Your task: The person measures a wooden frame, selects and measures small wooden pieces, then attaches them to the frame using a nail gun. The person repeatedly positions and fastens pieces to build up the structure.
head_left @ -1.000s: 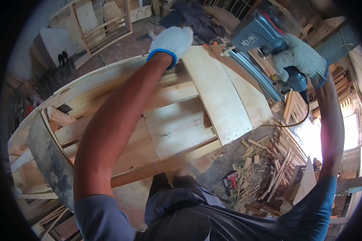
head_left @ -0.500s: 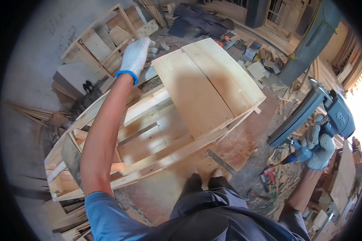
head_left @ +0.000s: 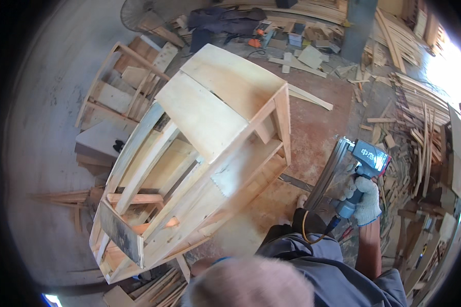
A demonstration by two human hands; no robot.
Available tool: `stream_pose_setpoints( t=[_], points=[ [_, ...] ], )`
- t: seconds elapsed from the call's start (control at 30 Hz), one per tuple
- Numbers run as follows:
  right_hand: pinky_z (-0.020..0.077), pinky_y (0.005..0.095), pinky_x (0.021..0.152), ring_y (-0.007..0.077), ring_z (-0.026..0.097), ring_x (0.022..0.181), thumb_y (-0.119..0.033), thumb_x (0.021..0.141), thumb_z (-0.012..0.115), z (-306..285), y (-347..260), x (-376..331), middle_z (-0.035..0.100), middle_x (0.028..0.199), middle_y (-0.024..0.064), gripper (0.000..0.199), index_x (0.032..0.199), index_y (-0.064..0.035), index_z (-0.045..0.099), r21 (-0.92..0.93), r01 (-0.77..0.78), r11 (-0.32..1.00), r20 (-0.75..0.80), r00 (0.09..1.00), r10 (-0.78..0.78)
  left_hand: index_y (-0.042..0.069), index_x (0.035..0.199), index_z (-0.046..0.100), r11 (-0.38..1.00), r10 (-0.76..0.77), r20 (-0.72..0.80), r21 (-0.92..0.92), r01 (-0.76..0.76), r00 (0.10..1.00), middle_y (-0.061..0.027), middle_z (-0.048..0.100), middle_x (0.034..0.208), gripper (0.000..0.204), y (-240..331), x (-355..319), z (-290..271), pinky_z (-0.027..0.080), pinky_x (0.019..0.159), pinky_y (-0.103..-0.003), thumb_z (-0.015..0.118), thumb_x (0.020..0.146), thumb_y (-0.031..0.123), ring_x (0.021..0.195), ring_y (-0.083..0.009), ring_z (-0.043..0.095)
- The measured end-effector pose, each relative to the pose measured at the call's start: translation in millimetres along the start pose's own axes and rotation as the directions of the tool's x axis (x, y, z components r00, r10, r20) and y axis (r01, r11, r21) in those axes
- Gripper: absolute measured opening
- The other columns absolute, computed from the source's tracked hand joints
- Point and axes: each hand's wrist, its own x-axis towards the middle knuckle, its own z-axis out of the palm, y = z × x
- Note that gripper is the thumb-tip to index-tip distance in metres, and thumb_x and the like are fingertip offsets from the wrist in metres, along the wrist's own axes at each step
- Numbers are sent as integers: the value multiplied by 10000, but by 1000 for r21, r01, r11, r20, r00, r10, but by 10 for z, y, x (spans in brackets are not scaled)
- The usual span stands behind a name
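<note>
My right hand (head_left: 368, 202), in a white knitted glove, grips the handle of a blue-grey pneumatic nail gun (head_left: 371, 157). Its long magazine slants down toward my legs, and a yellowish hose hangs from the handle. A blurred pale shape at the bottom edge, with a blue cuff beside it, looks like my gloved left hand (head_left: 251, 286); its fingers cannot be made out. In front of me, to the left, stands a large boxy wooden furniture frame (head_left: 189, 220). Two pale boards (head_left: 200, 112) cover its far end, while slats and rails show in the open part. Neither hand touches the frame.
Another wooden frame (head_left: 112, 97) leans by the left wall near a fan (head_left: 138, 15). Stacked lumber and offcuts (head_left: 425, 138) lie to the right. Dark cloth (head_left: 225, 20) and scrap boxes (head_left: 295, 39) are at the back. A loose strip (head_left: 310, 96) lies beyond the frame.
My left hand has left the frame's far left side and come back low, close to me. The nail gun has moved inward and lower. The view has shifted, showing the frame's open near side.
</note>
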Motion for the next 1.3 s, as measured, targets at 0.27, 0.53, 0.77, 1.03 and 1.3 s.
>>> stream_pose_setpoints(
  t=[0.27, 0.53, 0.77, 1.03, 1.3],
  points=[
    [555, 414, 611, 261, 626, 617, -75, 796, 713, 5, 171, -881, 637, 762, 121, 465, 1243, 32, 642, 36, 40, 999, 166, 985, -46, -15, 1405, 579, 586, -685, -386, 211, 782, 618, -113, 668, 1178, 469, -1388, -1339, -1317, 553, 874, -324, 586, 1093, 334, 1024, -174, 679],
    [615, 363, 626, 203, 665, 662, -57, 891, 672, -778, 612, -1425, 652, 821, 97, 331, 1209, 9, 611, 3, 24, 1000, -350, 936, -21, -11, 1255, 679, 410, -789, -497, 13, 912, 362, -97, 738, 1094, 415, -2141, -2395, -677, 550, 906, -335, 576, 1090, 356, 1017, -177, 696],
    [546, 311, 560, 169, 641, 640, -4, 882, 627, -1009, 438, -1696, 653, 808, 67, 275, 1157, -6, 636, -149, -10, 989, -545, 835, -74, -36, 1299, 609, 288, -870, -387, 104, 952, 306, -73, 701, 997, 411, -2493, -2205, -284, 629, 806, -374, 673, 1042, 278, 912, -165, 696],
    [550, 349, 532, 178, 604, 565, -177, 824, 726, -1729, -108, -1902, 613, 732, 51, 399, 1160, -2, 602, -221, 148, 964, -226, 954, -198, 40, 1163, 667, -10, -1000, 32, -373, 928, 2, -82, 736, 937, 424, -2824, -2044, 264, 564, 697, -321, 719, 1008, 431, 817, -171, 702],
    [500, 309, 548, 157, 571, 607, -152, 849, 672, -1811, -331, -2059, 552, 724, 34, 364, 1169, 0, 586, -99, 295, 950, -280, 908, -311, 43, 1295, 601, 176, -984, -89, -394, 902, 153, -61, 687, 1016, 410, -3176, -2092, 558, 557, 733, -298, 756, 975, 248, 887, -140, 664]
  ],
)
